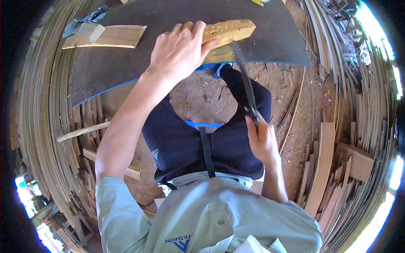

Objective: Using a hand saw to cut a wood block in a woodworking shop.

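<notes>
My left hand [179, 50] is closed over a yellow-brown wooden block [230, 31] with a rough, carved-looking face, holding it at the near edge of the dark tabletop. Another yellowish piece [221, 55] shows just below the block, at the table's edge. My right hand [263, 141] grips the near end of a long, narrow, dark blade-like tool [247, 84]; whether it is a file or a saw I cannot tell. The tool slants up over my right knee, and its far end meets or passes close under the block's right part.
A curved wooden board [122, 37] lies at the table's left with a pale block [90, 32] and a grey-blue cloth [93, 16]. Stacked wood strips [46, 105] line both sides. My legs straddle the dirt floor [206, 99] below the dark table [114, 69].
</notes>
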A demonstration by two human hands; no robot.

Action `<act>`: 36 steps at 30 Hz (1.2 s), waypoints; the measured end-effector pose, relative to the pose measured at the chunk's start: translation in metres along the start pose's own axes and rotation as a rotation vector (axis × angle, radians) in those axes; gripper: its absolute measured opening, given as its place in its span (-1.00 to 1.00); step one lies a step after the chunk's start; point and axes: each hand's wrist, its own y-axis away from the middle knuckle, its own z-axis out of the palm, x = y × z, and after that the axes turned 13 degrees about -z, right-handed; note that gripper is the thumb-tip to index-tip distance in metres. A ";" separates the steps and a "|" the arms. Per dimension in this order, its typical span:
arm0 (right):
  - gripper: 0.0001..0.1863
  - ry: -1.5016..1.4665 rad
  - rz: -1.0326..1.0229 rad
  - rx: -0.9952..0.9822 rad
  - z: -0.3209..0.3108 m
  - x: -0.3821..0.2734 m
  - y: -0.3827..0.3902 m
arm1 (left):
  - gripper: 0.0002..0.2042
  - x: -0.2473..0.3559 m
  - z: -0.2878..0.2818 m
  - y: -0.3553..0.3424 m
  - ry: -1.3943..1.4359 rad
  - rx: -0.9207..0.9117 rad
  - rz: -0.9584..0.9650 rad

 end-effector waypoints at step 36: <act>-0.61 0.284 -0.541 0.235 0.027 -0.040 -0.057 | -0.85 0.016 -0.003 0.124 1.651 -0.024 -0.342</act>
